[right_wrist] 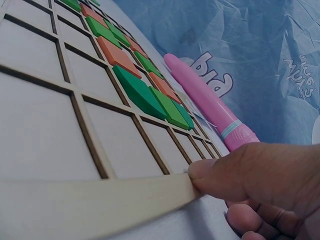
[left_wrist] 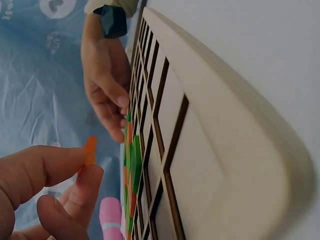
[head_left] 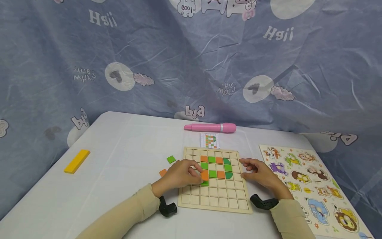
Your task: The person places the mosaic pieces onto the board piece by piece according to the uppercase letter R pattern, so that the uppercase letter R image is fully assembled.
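My left hand pinches a small orange square tile between thumb and fingertip, just above the left part of the wooden grid board. Green, orange and rounded dark green tiles sit in the board's cells, forming a loop. Close under the held tile lies a green tile, partly covered by my fingers. At the board's right edge, my right hand rests its thumb on the rim. Its other fingers are loosely bent beside the edge, partly hidden in the right wrist view.
A loose green tile and an orange tile lie left of the board. Behind it are a small pattern card and a pink marker-shaped object. An animal picture board lies right, a yellow block far left.
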Demonstrator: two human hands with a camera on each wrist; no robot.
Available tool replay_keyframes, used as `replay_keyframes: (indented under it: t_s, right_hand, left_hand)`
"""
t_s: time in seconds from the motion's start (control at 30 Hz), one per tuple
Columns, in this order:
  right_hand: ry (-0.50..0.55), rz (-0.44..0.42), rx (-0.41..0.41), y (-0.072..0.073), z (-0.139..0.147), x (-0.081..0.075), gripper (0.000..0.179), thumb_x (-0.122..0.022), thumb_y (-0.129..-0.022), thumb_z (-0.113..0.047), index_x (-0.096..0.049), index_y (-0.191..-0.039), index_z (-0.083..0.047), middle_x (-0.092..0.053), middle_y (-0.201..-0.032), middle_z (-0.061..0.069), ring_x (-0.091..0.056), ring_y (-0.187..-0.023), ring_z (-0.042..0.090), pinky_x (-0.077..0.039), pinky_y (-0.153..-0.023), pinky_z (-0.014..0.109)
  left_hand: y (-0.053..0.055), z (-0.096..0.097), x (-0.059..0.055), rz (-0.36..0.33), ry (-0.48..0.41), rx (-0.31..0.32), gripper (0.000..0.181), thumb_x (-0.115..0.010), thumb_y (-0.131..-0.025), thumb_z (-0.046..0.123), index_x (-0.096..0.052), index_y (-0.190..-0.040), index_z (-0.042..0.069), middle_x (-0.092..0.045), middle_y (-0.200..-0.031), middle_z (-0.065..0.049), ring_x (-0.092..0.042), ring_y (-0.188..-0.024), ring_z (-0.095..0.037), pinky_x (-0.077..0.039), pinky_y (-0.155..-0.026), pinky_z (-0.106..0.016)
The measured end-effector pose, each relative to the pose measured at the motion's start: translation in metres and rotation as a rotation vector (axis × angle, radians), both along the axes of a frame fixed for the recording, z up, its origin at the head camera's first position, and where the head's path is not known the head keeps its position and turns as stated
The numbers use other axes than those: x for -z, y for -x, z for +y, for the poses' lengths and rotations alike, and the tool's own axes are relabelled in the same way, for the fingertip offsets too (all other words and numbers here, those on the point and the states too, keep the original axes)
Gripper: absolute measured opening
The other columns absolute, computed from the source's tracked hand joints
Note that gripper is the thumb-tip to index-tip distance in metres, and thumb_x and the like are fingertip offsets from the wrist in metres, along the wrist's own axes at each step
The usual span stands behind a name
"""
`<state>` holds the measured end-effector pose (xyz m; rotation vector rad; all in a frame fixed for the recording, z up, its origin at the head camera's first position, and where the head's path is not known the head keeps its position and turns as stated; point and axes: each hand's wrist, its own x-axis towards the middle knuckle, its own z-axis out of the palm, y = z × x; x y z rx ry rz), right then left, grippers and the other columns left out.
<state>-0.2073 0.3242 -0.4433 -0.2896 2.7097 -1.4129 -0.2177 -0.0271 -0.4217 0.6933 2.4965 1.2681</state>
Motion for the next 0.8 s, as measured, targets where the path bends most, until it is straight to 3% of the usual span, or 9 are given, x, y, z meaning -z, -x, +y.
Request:
replay_keyframes:
  t_s: [0.2, 0.43, 0.8]
  right_hand:
    - [-0.006, -0.003, 0.002, 0.000, 0.000, -0.001, 0.056, -0.081, -0.091, 0.000, -0.059, -0.141, 0.015, -0.063, -0.119, 0.018, -0.052, -0.098, 0.017, -0.045, -0.079, 0.024]
    - [-0.012, -0.007, 0.001, -0.001, -0.002, -0.003, 0.057, -0.081, -0.091, 0.000, -0.059, -0.141, 0.015, -0.062, -0.119, 0.018, -0.052, -0.098, 0.019, -0.045, -0.079, 0.024]
    - [-0.016, -0.014, 0.013, 0.000, -0.002, -0.002, 0.057, -0.081, -0.091, 0.001, -0.058, -0.141, 0.015, -0.063, -0.120, 0.020, -0.052, -0.098, 0.018, -0.045, -0.079, 0.024]
  left_hand:
    - [-0.001, 0.014, 0.000, -0.006, 0.043, -0.001, 0.018, -0.087, -0.083, 0.020, -0.078, -0.099, 0.021, -0.072, -0.072, 0.016, -0.059, -0.066, -0.005, -0.036, -0.054, -0.023]
    - [0.001, 0.025, 0.003, 0.002, 0.088, -0.004, 0.018, -0.089, -0.083, 0.020, -0.080, -0.098, 0.020, -0.069, -0.073, 0.014, -0.060, -0.069, -0.006, -0.042, -0.059, -0.026]
    - [-0.001, 0.035, 0.002, 0.016, 0.147, 0.002, 0.018, -0.091, -0.081, 0.019, -0.080, -0.095, 0.021, -0.065, -0.074, 0.015, -0.057, -0.066, -0.007, -0.041, -0.060, -0.029]
